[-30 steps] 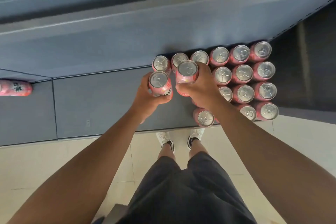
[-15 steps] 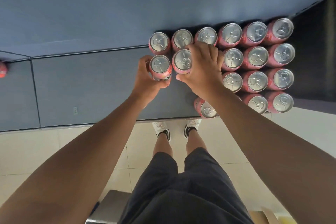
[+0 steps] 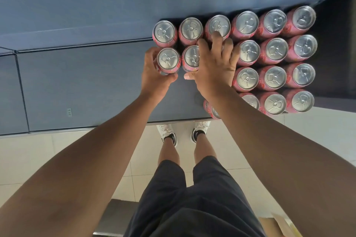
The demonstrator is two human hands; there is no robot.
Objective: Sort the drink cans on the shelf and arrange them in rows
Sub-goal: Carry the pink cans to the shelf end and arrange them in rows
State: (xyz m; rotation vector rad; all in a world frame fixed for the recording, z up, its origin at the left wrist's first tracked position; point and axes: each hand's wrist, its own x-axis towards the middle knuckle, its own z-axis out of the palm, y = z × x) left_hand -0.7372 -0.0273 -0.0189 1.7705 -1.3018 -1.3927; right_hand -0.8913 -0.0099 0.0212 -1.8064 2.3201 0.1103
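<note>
Both hands are over the shelf. Right hand lies spread, fingers apart, across the second row of cans; its thumb presses the side of one can and a fingertip touches the lid of a back-row can. Whether it grips anything beneath the palm cannot be told. Left hand is clamped around the leftmost second-row can, fingers wrapped on its body.

Shelf: one grey-blue surface, a seam at its left, carrying all cans toward the right end.

Cans: twenty counted in view, pink-red bodies, silver lids. All visible ones stand upright, long axis vertical, lids toward the camera. Six form the back row; the two handled cans sit in front of its left end; three full rows of three stand at the right. One front can is largely hidden under the right forearm; its tilt cannot be judged.

Label print is too blurred to read.
</note>
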